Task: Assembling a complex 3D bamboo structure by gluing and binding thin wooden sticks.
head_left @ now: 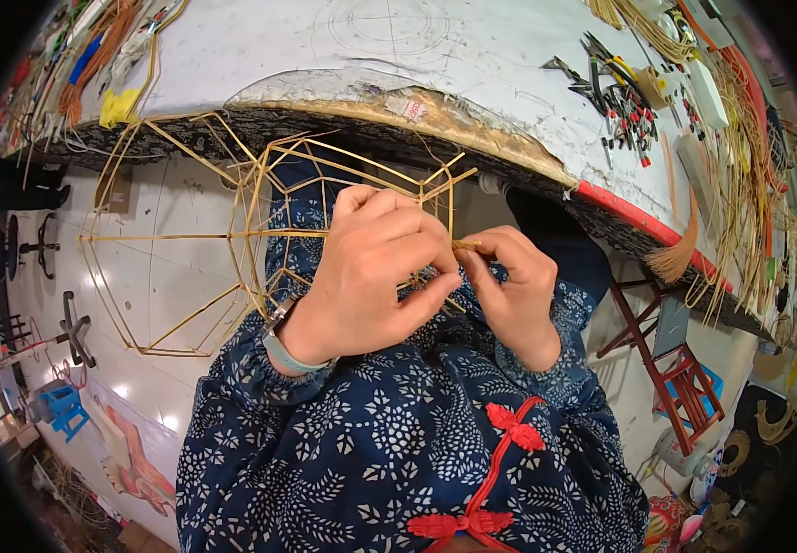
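A lantern-like frame of thin bamboo strips (186, 235) hangs in front of me, below the table edge and over my lap. My left hand (375, 272) is curled around strips on its right side, fingers closed over a joint. My right hand (509, 286) meets it from the right and pinches the end of a bamboo strip (466, 245) between thumb and forefinger. The fingertips of both hands touch at that joint. Both sleeves are dark blue with a white flower print, and a pale band sits on my left wrist.
A worn white worktable (472, 83) with a chipped front edge spans the top. Pliers and small tools (615, 88) lie at its right, bamboo strip bundles (744, 184) along the right rim, wires and yellow tape (117, 106) at left. A red wooden stool (679, 373) stands at lower right.
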A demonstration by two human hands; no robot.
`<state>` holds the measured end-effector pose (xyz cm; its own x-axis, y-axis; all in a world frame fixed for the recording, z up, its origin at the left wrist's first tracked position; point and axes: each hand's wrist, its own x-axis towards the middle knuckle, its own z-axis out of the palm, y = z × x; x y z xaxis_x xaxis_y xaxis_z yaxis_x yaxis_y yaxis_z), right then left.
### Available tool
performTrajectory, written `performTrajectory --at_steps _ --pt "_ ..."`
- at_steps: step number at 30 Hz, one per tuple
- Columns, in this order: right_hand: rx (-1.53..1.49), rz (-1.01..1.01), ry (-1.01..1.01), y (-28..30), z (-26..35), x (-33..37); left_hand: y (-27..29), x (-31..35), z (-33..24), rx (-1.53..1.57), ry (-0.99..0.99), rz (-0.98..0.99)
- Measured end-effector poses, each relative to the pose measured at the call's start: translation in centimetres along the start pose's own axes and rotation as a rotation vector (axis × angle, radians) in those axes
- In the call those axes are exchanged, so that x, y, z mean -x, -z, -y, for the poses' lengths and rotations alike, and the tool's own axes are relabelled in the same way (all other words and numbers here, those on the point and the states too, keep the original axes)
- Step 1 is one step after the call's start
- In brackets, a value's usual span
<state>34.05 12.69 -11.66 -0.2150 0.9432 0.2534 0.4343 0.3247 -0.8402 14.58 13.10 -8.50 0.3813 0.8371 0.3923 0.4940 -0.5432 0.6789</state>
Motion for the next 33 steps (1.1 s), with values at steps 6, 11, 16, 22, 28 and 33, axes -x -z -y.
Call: performTrajectory --at_steps 6,11,16,22,28,33 --pt "0.103 -0.07 0.2 -0.1 -0.4 0.3 -1.3 0.0 0.6 -0.009 -0.103 -0.027" --pt "0.167 -0.068 0.305 0.9 0.2 -0.1 -1.8 0.1 0.5 -0.112 -0.173 -0.077" --pt "0.201 -0.043 0.354 1.5 1.1 -0.5 -2.0 0.3 0.2 -0.17 -0.245 -0.123" --pt "0.086 -0.09 0.274 1.3 2.0 -1.6 -2.0 0.5 -0.5 -0.162 -0.266 -0.167" --pt "0.12 -0.037 0.335 1.1 1.6 -2.4 -0.6 0.8 -0.8 -0.196 -0.158 -0.204" --pt "0.139 -0.04 0.331 1.0 1.6 -2.2 0.4 0.8 -0.2 -0.026 -0.058 -0.138"
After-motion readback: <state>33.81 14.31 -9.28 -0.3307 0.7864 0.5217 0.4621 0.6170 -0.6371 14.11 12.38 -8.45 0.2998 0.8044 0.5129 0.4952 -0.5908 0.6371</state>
